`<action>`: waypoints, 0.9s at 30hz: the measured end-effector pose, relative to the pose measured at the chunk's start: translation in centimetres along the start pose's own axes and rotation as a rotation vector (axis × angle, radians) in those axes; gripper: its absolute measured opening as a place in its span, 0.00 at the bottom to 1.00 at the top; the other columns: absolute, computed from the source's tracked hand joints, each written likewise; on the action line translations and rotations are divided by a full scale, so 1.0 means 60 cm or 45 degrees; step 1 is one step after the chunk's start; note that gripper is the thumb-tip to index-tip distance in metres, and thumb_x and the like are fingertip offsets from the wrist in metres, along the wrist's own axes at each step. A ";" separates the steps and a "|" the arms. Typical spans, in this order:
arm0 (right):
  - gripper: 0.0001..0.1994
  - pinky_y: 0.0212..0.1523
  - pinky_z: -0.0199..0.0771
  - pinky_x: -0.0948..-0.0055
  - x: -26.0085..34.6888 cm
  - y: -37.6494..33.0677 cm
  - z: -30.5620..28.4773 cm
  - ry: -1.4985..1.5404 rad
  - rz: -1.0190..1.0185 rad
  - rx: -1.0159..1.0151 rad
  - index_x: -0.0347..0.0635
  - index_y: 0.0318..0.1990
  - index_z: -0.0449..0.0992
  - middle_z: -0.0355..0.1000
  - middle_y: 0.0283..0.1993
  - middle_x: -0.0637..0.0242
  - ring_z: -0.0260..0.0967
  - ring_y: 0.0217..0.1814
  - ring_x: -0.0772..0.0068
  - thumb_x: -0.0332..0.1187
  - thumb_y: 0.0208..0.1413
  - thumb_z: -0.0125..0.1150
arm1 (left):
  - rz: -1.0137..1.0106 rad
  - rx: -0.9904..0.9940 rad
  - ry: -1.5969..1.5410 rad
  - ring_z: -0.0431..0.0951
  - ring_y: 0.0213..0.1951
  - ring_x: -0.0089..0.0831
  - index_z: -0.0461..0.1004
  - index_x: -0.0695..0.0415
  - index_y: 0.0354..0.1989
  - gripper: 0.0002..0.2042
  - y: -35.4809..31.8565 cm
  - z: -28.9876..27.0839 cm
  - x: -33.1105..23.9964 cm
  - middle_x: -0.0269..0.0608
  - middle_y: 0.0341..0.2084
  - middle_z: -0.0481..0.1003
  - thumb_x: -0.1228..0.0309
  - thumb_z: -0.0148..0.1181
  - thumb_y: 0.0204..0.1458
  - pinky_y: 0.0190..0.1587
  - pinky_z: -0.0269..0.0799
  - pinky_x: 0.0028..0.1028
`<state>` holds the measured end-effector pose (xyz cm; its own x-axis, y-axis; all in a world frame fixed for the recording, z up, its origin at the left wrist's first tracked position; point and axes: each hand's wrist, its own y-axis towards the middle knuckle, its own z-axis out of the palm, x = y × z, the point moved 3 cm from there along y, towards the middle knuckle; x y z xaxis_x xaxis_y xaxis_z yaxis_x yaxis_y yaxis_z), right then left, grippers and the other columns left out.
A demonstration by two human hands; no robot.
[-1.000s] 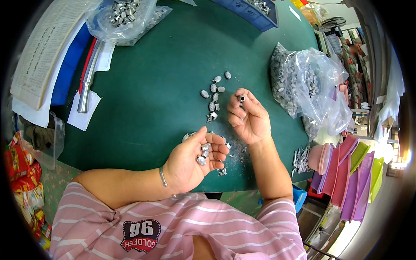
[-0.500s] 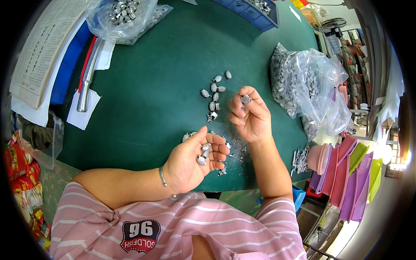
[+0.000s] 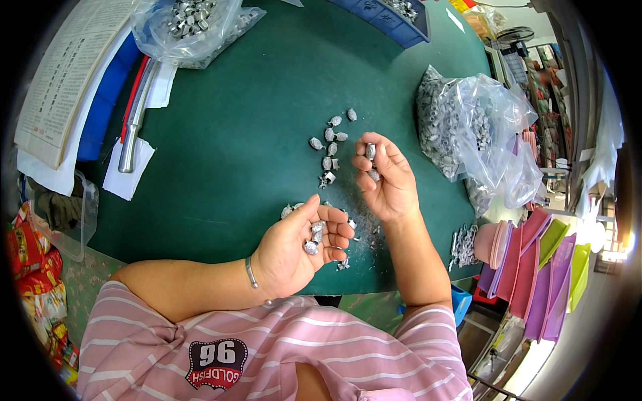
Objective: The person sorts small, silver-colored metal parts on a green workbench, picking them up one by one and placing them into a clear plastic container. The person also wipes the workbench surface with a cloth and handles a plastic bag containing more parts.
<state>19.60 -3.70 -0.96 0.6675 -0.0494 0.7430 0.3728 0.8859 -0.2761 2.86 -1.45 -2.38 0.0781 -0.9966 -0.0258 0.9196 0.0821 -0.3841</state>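
My left hand [image 3: 297, 247] is cupped palm up near the table's front edge, holding several small silver metal parts [image 3: 314, 235]. My right hand [image 3: 386, 177] is raised just beyond it, pinching one small metal part [image 3: 370, 152] between thumb and fingers, with another [image 3: 374, 175] lying in its palm. A loose group of the same silver parts [image 3: 331, 147] lies on the green table mat [image 3: 234, 134] just left of my right hand. More small parts and metal crumbs [image 3: 351, 227] are scattered between the two hands.
A clear plastic bag full of silver parts [image 3: 461, 127] lies at the right. Another bag of parts [image 3: 190, 23] sits at the back left. A metal rod [image 3: 134, 123], papers [image 3: 63, 87], a blue bin [image 3: 388, 17] and stacked coloured trays [image 3: 535, 260] surround the mat.
My right hand has turned the pinched part between its fingers and shifted slightly. My left hand stays cupped in the same spot.
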 end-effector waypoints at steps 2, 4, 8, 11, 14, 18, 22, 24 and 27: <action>0.08 0.22 0.62 0.85 0.001 0.000 -0.002 -0.021 -0.014 0.010 0.36 0.40 0.69 0.66 0.37 0.63 0.62 0.32 0.77 0.31 0.57 0.52 | -0.005 0.000 -0.003 0.71 0.35 0.30 0.69 0.61 0.38 0.21 0.000 0.000 0.000 0.43 0.32 0.72 0.54 0.39 0.59 0.39 0.67 0.28; 0.08 0.23 0.63 0.85 0.000 0.000 -0.005 0.006 -0.011 0.033 0.37 0.41 0.69 0.66 0.37 0.63 0.63 0.33 0.77 0.30 0.56 0.53 | -0.006 -0.004 -0.002 0.71 0.35 0.30 0.69 0.61 0.38 0.21 0.000 0.000 0.000 0.43 0.32 0.72 0.54 0.38 0.59 0.39 0.67 0.29; 0.08 0.23 0.64 0.85 -0.007 0.001 -0.011 0.052 0.010 0.007 0.37 0.42 0.68 0.66 0.37 0.63 0.63 0.33 0.77 0.30 0.56 0.53 | 0.001 -0.003 0.001 0.71 0.35 0.30 0.69 0.61 0.38 0.21 -0.001 -0.001 0.000 0.43 0.32 0.72 0.54 0.38 0.59 0.39 0.67 0.29; 0.09 0.22 0.64 0.85 -0.006 0.004 -0.012 0.088 0.023 0.019 0.36 0.43 0.68 0.67 0.36 0.63 0.64 0.33 0.78 0.30 0.56 0.53 | -0.002 0.010 -0.008 0.70 0.35 0.31 0.69 0.61 0.38 0.21 0.001 -0.003 0.000 0.43 0.32 0.72 0.55 0.38 0.59 0.39 0.67 0.29; 0.10 0.20 0.63 0.85 0.004 0.013 -0.006 0.005 0.039 -0.012 0.35 0.43 0.69 0.67 0.35 0.63 0.64 0.31 0.79 0.30 0.55 0.54 | -0.012 0.007 -0.005 0.70 0.35 0.31 0.69 0.61 0.38 0.20 -0.001 -0.001 0.000 0.43 0.32 0.72 0.55 0.38 0.59 0.39 0.67 0.29; 0.07 0.18 0.61 0.86 0.040 0.045 0.005 -0.384 0.203 -0.036 0.35 0.39 0.71 0.69 0.32 0.66 0.64 0.28 0.80 0.28 0.54 0.55 | -0.023 0.030 -0.038 0.70 0.36 0.31 0.69 0.61 0.38 0.20 -0.004 -0.002 0.002 0.44 0.33 0.72 0.55 0.39 0.59 0.40 0.67 0.29; 0.06 0.22 0.66 0.87 0.149 0.152 0.005 -0.520 -0.199 0.059 0.36 0.39 0.70 0.71 0.33 0.67 0.67 0.29 0.81 0.27 0.55 0.52 | -0.043 -0.031 -0.007 0.71 0.36 0.34 0.70 0.62 0.37 0.21 -0.003 0.008 0.001 0.45 0.33 0.72 0.56 0.36 0.59 0.40 0.67 0.32; 0.09 0.37 0.76 0.84 0.220 0.193 0.048 -0.264 -0.510 -0.329 0.32 0.43 0.68 0.71 0.38 0.60 0.71 0.38 0.75 0.26 0.58 0.47 | 0.007 0.010 -0.014 0.70 0.36 0.34 0.70 0.62 0.37 0.21 0.000 0.006 -0.005 0.45 0.33 0.72 0.56 0.36 0.59 0.40 0.67 0.32; 0.11 0.33 0.77 0.83 0.244 0.218 0.042 -0.261 -0.521 -0.377 0.31 0.46 0.66 0.72 0.39 0.58 0.72 0.36 0.75 0.28 0.59 0.46 | 0.056 0.080 -0.063 0.70 0.38 0.34 0.70 0.62 0.38 0.21 0.004 0.000 -0.009 0.46 0.36 0.72 0.56 0.37 0.59 0.41 0.67 0.32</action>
<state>32.60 8.34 7.84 0.3015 -0.2455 0.9213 0.7610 0.6441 -0.0775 3.03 -0.87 -2.46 0.1365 -0.9906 0.0045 0.9372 0.1277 -0.3245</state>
